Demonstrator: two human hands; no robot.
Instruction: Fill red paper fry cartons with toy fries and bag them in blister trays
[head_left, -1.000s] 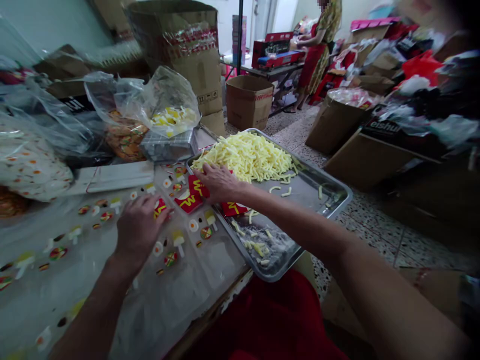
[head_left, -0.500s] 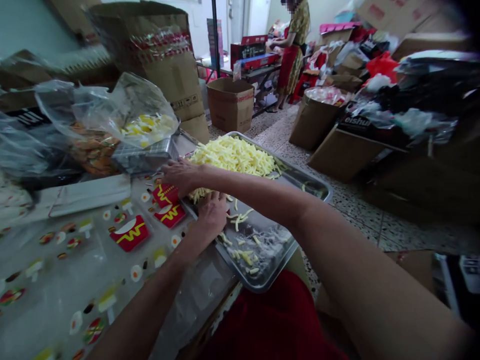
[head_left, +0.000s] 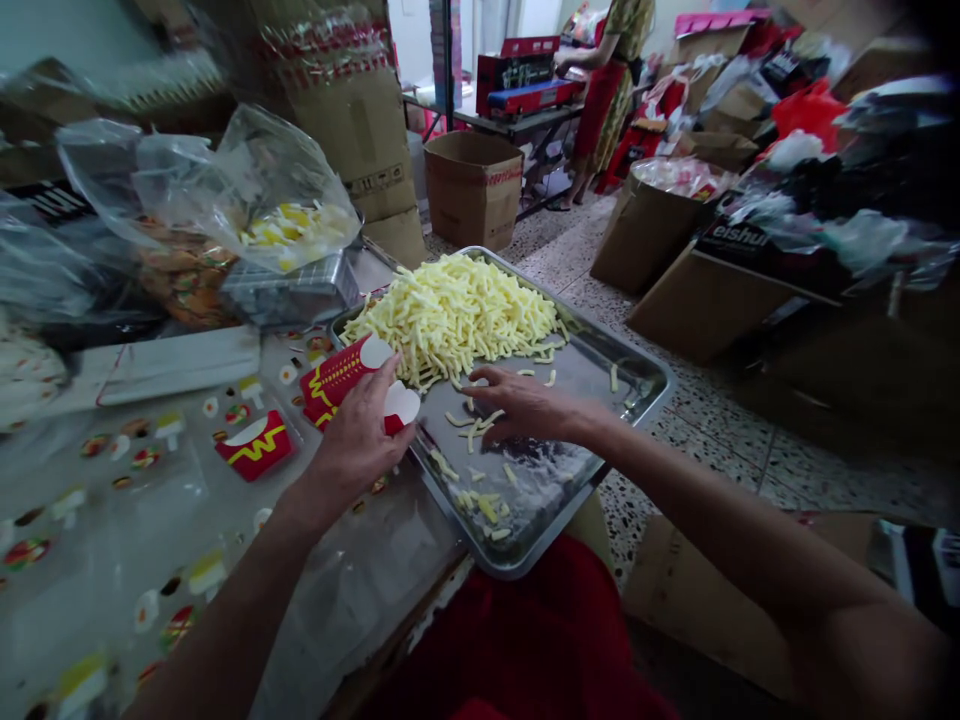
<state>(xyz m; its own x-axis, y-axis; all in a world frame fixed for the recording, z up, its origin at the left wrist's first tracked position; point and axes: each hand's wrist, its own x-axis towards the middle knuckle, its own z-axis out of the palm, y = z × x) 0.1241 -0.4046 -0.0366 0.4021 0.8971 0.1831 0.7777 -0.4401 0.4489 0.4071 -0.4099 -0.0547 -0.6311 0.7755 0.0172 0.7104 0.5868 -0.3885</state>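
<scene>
My left hand (head_left: 358, 432) is closed around a small red fries carton (head_left: 395, 422), its white inside facing the tray. Beside those fingers, more red cartons with yellow zigzags (head_left: 328, 382) lie on the table. A metal tray (head_left: 517, 570) bears a heap of pale yellow fry-shaped sticks (head_left: 457, 310). Over the tray's middle, my right hand (head_left: 521, 405) is open, fingers apart and pointing left, close to a few loose sticks (head_left: 472, 428). Nothing shows in its grasp. Another red carton (head_left: 256, 445) lies flat to the left.
A patterned plastic cover (head_left: 247, 550) spreads across the table. Clear bags of small pieces (head_left: 289, 225) stand at the back left. An open cardboard box (head_left: 474, 190) is on the floor behind the tray. Farther back, a person (head_left: 604, 100) stands at another table.
My right hand has moved from the cartons at the left to over the tray. My left hand has shifted left, and the carton in it now shows. The view has tilted slightly down.
</scene>
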